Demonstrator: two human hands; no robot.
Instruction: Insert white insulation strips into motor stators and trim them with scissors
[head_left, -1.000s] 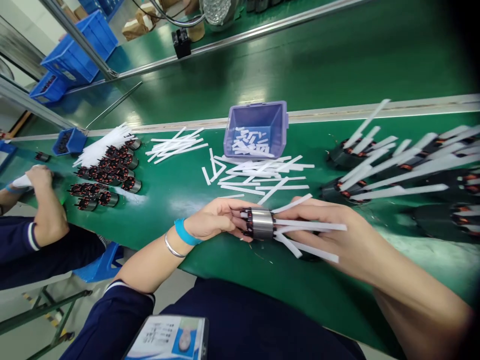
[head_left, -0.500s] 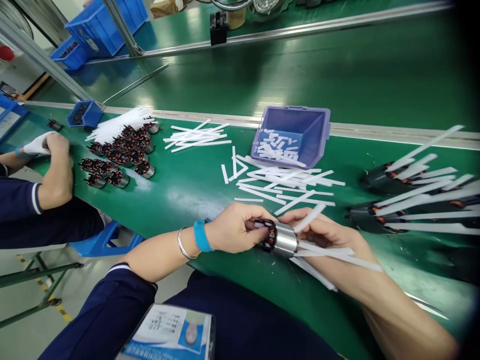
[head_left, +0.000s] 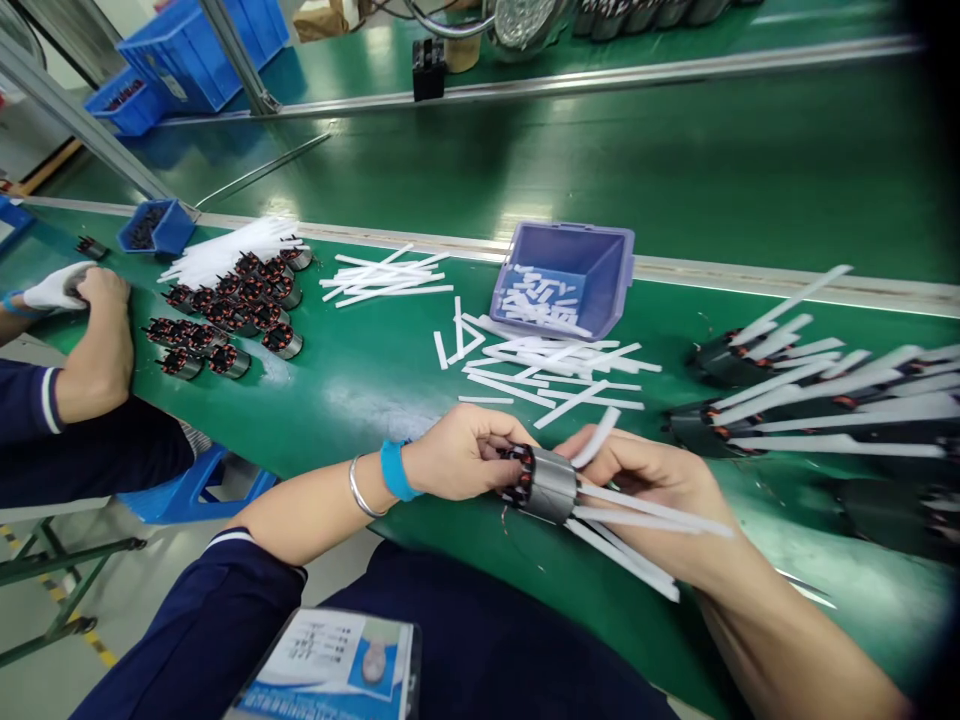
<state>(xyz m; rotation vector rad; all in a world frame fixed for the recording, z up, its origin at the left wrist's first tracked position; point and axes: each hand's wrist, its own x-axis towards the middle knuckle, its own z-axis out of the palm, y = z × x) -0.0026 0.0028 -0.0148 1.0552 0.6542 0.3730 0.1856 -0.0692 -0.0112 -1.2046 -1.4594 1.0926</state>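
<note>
from the head: left hand [head_left: 454, 460], reaching rightward, fingers nearly closed, pinches the dark end of the stator [head_left: 553, 487]; right hand [head_left: 660, 472] curls beside it, grip unclear. between both hands' fingers, its axis slants, most white strips [head_left: 675, 518] pointing down-right.

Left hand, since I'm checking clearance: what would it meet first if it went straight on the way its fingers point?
The left hand would most likely meet the motor stator first, which it is touching; beyond, probably the right hand, though depth is unclear.
</note>
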